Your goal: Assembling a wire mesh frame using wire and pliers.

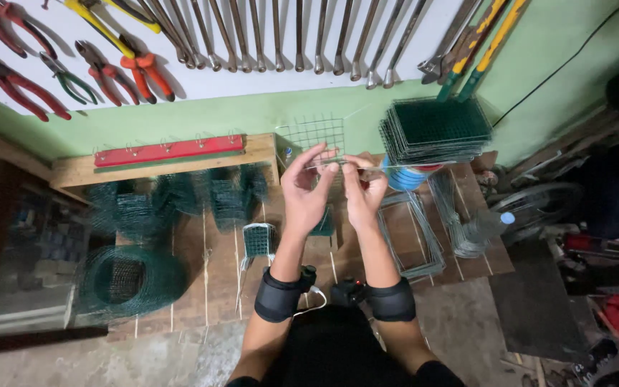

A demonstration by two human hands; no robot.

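Both hands are raised over a wooden workbench. My left hand and my right hand pinch the near edge of a small square panel of green wire mesh, held up flat between them. A thin wire rod runs rightward from my right fingers. Below my hands a small folded mesh piece lies on the bench. Black bands wrap both wrists.
A stack of flat green mesh panels sits at back right. Bent wire frames and a clear bottle lie right. Mesh rolls and mesh baskets fill the left. Pliers and spanners hang on the wall.
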